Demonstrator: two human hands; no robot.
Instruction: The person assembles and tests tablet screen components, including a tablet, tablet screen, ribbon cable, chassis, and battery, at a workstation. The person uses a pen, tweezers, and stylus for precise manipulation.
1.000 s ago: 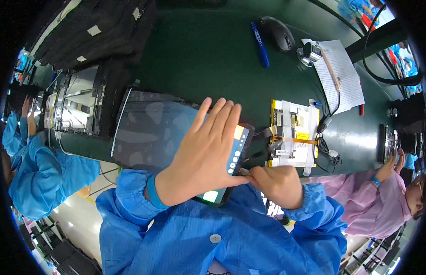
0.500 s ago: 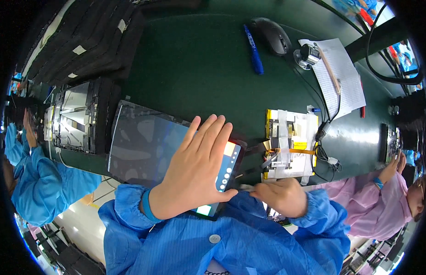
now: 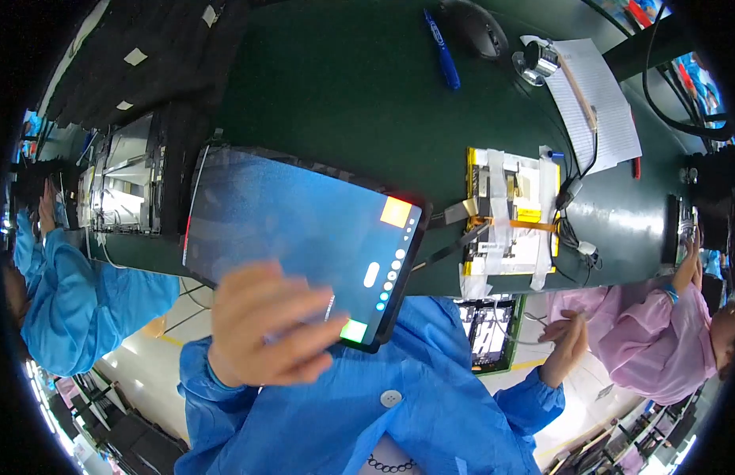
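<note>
- The dark green table [image 3: 328, 95] is sprawling from twelve o'clock round to three, taking the tablet [image 3: 280, 206] as the middle of our clock
- A black stack with pale labels [image 3: 177, 55] is looming at eleven o'clock
- Now the tablet itself, glowing blue, an orange square shining towards half past two, a green one at five, and it's lying at the table's near edge with its five o'clock corner jutting over
- At three o'clock the taped board assembly [image 3: 526, 190] is lying flat, white and yellow, an orange ribbon crossing it
- Here's the left hand [image 3: 276, 328], showing blurred over the screen's near side at half past six, fingers spreading loose, visibly gripping nothing; touching the glass or not, I'm unable to tell
- A lined paper sheet [image 3: 609, 119] is resting at two o'clock
- The right hand [image 3: 567, 342] is hanging beyond the table edge near four o'clock, fingers half curling by a pale cable [image 3: 526, 342]; whether it's grasping that, I'm unable to tell
- A black mouse [image 3: 482, 33] is sitting at one o'clock
- A blue pen [image 3: 442, 51] is lying just beside it
</note>
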